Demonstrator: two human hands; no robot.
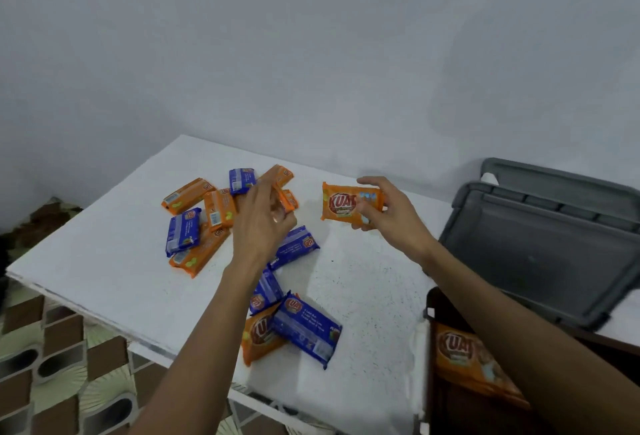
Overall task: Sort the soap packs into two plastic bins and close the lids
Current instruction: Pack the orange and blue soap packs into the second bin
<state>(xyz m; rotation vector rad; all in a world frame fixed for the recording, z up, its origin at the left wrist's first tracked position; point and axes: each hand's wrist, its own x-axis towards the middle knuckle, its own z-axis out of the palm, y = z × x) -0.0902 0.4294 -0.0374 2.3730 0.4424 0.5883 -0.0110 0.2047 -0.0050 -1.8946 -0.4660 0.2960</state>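
My right hand holds an orange soap pack upright above the white table, right of the pile. My left hand hovers over the pile with its fingers pinching another orange pack. Several orange packs and blue packs lie scattered at the table's middle, and more blue packs lie near the front edge. A dark bin at the lower right has an orange pack inside it, partly hidden by my right forearm.
Two grey lids lie stacked on the table's right end. The wall stands close behind the table. A patterned floor shows below the table's left and front edges.
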